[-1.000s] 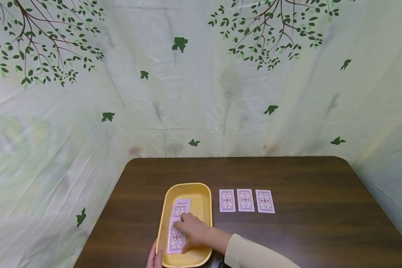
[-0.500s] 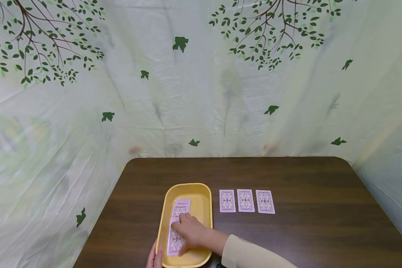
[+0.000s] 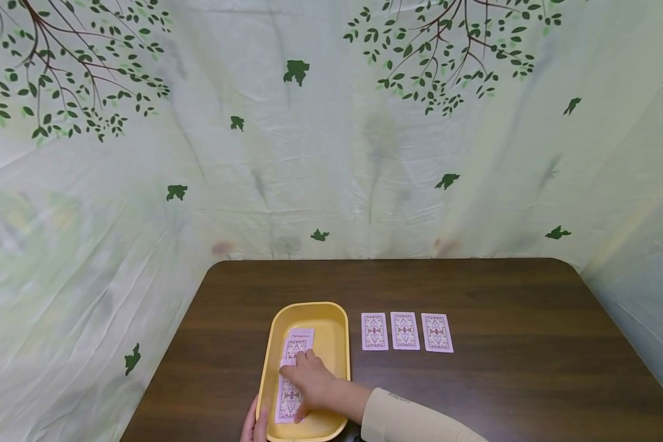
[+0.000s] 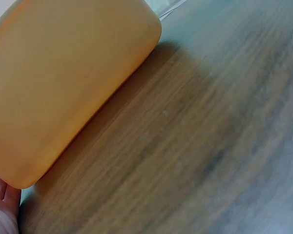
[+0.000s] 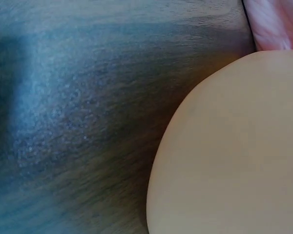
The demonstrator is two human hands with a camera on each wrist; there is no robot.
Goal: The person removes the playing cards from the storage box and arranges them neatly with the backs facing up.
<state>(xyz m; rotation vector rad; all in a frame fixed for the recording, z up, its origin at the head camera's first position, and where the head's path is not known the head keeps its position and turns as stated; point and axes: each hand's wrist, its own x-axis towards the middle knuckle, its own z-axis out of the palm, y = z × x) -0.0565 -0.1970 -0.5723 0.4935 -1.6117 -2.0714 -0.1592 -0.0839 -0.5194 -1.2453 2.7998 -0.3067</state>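
Observation:
Inside the yellow tray [image 3: 331, 328], two patterned purple-and-white playing cards lie face down in a column. The farther card [image 3: 295, 348] is partly overlapped by the nearer card [image 3: 287, 402]. My right hand [image 3: 315, 383] holds the nearer card by its edges, fingers toward its far end and thumb at its near right corner. The palm covers part of that card. At the tray's near left corner, my left hand [image 3: 251, 423] grips the rim with the thumb. In the left wrist view, a bit of that hand [image 4: 4, 207] shows beneath the tray's side [image 4: 73, 83].
Three matching face-down cards stand in a row right of the tray: a left one [image 3: 374, 331], a middle one [image 3: 405, 331] and a right one [image 3: 437, 333]. All rest on the brown wooden table [image 3: 503, 380]. A leaf-printed curtain [image 3: 331, 153] hangs behind it.
My right hand and the nearer card have shifted slightly left and toward me inside the tray. The left hand, the tray and the three cards on the table stay put.

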